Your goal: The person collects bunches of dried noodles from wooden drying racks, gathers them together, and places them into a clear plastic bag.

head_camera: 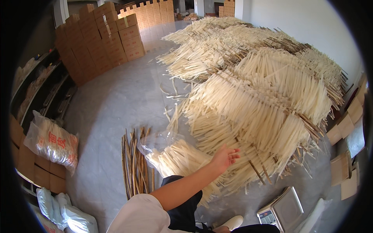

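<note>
My left hand (225, 158) reaches across from the left, above the near edge of a large heap of pale dried noodle strips (250, 99). Its fingers are loosely curled and slightly apart, with nothing visible in them. Many strips hang folded over thin wooden sticks (256, 171). Below and left of the hand, a clear plastic bag (158, 139) lies on its side, its open end around a bundle of pale strips (182, 155). My forearm and knee hide part of that bundle. Left of the bag lie several bare wooden sticks (134, 163). My right hand is out of view.
A digital scale (287, 206) stands by my feet at lower right. Stacked cartons (102, 43) rise at the back left. Along the left are a shelf (43, 78), a filled printed bag (52, 142) and white sacks (75, 215). Open cartons (341, 169) line the right.
</note>
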The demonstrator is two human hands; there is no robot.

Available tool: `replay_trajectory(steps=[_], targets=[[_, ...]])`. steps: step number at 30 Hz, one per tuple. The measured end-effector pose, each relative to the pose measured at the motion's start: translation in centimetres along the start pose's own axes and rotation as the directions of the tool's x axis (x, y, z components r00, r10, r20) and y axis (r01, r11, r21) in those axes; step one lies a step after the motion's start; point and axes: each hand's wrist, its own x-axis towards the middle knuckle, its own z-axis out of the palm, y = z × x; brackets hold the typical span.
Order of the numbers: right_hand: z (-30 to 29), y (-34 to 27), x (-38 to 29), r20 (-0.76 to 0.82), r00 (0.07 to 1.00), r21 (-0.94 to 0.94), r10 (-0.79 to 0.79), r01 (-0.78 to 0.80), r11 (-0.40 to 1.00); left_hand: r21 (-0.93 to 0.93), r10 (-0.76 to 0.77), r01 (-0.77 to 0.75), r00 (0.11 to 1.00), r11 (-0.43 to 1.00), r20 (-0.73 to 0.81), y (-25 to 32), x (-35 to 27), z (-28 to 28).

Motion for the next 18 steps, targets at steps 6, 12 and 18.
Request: replay_trajectory(steps=[6,12,18], targets=[[-3.5,1.3,-0.6,0.112,0.941,-0.024,-0.319,0.324,0.946,0.009,-0.006,0.006,1.0,1.0,-0.027,-0.1,3.0,-3.3],[-4.1,-8.5,2.4,0.235,0.95,0.278,-0.208,0.139,0.95,0.073,0.007,-0.004,0.999,0.997,-0.035,0.4,2.2,-2.5],[-2.1,-15.4,9.2,0.271,0.894,0.098,-0.356,0.342,0.934,0.07,-0.027,0.028,1.0,0.997,-0.012,0.3,0.3,-1.3]])
